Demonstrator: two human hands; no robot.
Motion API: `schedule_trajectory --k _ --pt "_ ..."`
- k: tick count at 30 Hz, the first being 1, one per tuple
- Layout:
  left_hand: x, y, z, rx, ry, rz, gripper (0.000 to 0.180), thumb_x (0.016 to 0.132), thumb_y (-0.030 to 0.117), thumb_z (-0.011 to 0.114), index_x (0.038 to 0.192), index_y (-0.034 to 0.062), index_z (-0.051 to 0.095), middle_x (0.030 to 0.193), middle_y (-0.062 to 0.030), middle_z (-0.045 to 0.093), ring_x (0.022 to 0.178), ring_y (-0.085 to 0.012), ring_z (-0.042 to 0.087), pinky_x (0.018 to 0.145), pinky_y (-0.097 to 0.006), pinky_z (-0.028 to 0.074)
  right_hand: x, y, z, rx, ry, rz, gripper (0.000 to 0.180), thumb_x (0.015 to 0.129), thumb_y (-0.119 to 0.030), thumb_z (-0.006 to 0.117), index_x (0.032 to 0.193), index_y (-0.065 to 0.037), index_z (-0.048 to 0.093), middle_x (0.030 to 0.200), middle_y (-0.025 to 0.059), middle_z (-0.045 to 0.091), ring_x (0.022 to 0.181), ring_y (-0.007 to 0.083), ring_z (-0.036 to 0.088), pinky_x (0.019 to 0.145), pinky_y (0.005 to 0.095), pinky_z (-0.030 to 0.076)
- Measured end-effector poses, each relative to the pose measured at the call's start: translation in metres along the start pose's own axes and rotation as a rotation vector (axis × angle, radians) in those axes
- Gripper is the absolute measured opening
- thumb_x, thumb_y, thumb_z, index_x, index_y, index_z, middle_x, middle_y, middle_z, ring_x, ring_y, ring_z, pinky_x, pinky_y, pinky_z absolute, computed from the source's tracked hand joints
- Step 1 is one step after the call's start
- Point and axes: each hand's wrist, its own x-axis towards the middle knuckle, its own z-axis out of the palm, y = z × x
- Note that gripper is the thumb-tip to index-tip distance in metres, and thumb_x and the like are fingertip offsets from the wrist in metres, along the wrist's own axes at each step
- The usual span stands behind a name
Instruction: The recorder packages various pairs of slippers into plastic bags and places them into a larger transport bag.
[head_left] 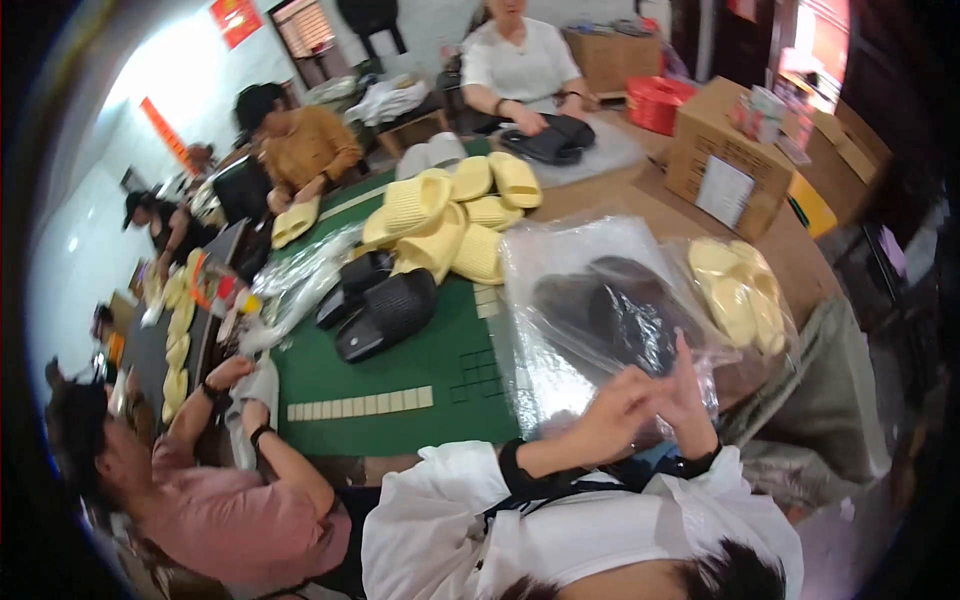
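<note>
Both my hands are raised on the near edge of a clear plastic bag that holds a pair of black slippers. My left hand pinches the bag's rim with closed fingers. My right hand grips the same rim just beside it, fingers pointing up. The bag lies on the green mat in front of me. To its right lies a second clear bag with yellow slippers inside.
A heap of yellow slippers and loose black slippers lie mid-table. A cardboard box and a red basket stand far right. A person in pink works at my left; others sit across the table.
</note>
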Motion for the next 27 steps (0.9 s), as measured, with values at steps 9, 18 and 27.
schedule_trajectory --k 9,18,27 --pt "-0.018 0.017 -0.062 0.081 0.047 -0.030 0.038 0.084 0.001 0.055 0.121 0.0074 0.051 0.102 -0.0078 0.050 0.083 -0.0156 0.051 0.075 -0.027 0.044 0.055 -0.014 0.005 0.330 0.531 0.476 0.038 0.078 -0.004 0.057 0.114 -0.004 0.045 0.106 0.0102 0.055 0.090 0.0255 0.057 0.069 0.0397 0.052" --pt "-0.048 -0.060 -0.289 0.382 1.041 -0.499 0.053 0.073 0.012 0.065 0.122 0.0077 0.046 0.115 -0.0187 0.045 0.101 -0.0282 0.048 0.085 -0.036 0.042 0.092 -0.062 -0.088 0.236 0.530 -0.018 0.044 0.082 -0.005 0.055 0.123 -0.012 0.041 0.122 0.0121 0.046 0.107 0.0275 0.050 0.083 0.0439 0.048" --pt "-0.065 -0.091 -0.357 -0.032 1.094 -0.868 0.096 0.075 0.014 0.068 0.142 0.0235 0.000 0.128 -0.0186 0.040 0.104 -0.0309 0.050 0.078 -0.043 0.045 0.092 -0.024 -0.145 0.596 0.889 -0.110 0.039 0.086 -0.018 0.056 0.118 -0.004 0.040 0.133 0.0187 0.030 0.118 0.0320 0.037 0.094 0.0417 0.044"
